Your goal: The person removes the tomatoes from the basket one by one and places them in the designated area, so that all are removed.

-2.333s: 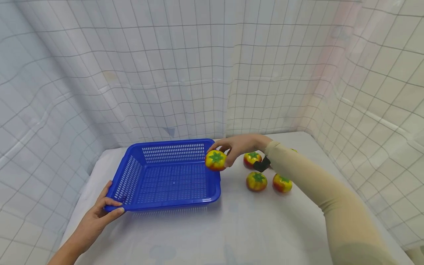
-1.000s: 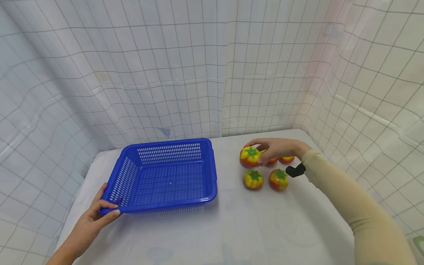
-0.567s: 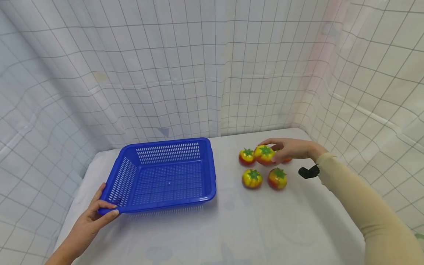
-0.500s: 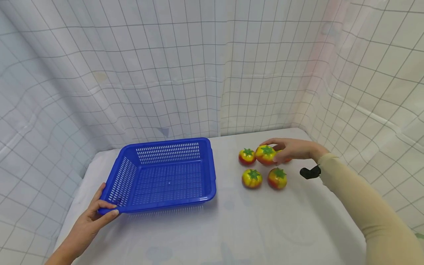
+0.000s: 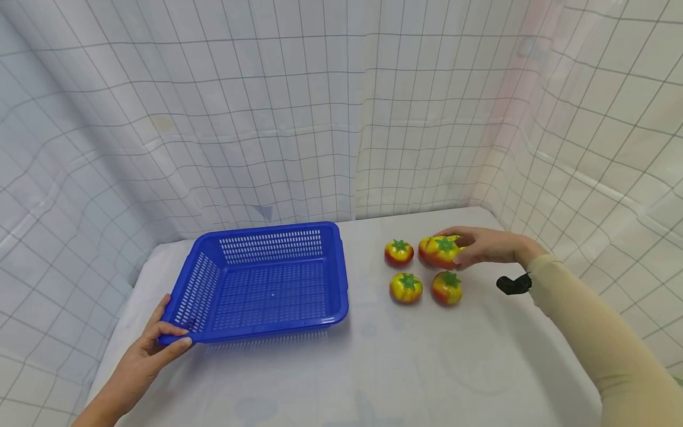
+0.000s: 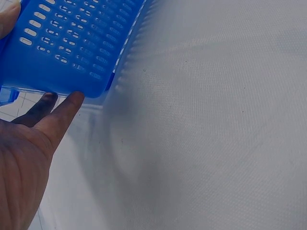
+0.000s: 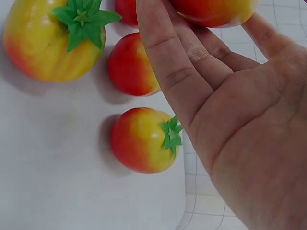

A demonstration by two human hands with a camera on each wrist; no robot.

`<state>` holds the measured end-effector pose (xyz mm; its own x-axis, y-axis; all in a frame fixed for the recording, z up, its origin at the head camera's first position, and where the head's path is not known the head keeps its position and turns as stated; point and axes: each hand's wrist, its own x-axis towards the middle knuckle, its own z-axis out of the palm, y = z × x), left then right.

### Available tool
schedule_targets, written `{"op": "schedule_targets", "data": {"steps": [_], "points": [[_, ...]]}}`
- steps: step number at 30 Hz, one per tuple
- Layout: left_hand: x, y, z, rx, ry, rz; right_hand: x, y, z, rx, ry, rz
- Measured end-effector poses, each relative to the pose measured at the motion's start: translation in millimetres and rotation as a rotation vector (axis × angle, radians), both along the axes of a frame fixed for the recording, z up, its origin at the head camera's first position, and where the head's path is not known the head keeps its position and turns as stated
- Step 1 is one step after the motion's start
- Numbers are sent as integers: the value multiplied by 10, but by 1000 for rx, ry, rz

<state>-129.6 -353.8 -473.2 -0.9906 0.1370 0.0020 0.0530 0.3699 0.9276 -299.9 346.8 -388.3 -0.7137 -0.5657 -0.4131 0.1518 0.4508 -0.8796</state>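
My left hand (image 5: 141, 362) grips the near left corner of a blue plastic basket (image 5: 267, 327), its thumb on the rim. In the left wrist view, fingertips of the left hand (image 6: 29, 143) touch the underside of the basket (image 6: 57, 72). At the right, my right hand (image 5: 485, 246) holds a red-and-yellow toy tomato (image 5: 443, 254) with a green leafy top, in front of another toy tomato (image 5: 425, 248) that it partly hides. In the right wrist view, the held tomato (image 7: 216, 8) is cut off by the top edge, between the right hand's (image 7: 249, 105) fingers.
Three more toy tomatoes are near the right hand: a back left tomato (image 5: 399, 255), a front left tomato (image 5: 405, 290) and a front right tomato (image 5: 446, 290). They rest on the white-covered table (image 5: 373, 367). A grid-patterned curtain (image 5: 299, 118) closes off the back and sides.
With the tomato in its grip, the right hand has moved from the basket's right rim rightward to the tomatoes, lately right and slightly nearer. The left hand stays on the basket corner.
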Motion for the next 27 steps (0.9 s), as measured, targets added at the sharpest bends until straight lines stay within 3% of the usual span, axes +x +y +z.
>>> {"op": "schedule_targets", "data": {"steps": [27], "points": [[12, 26, 29, -25, -19, 17, 196, 357, -172, 27, 8, -118]]}}
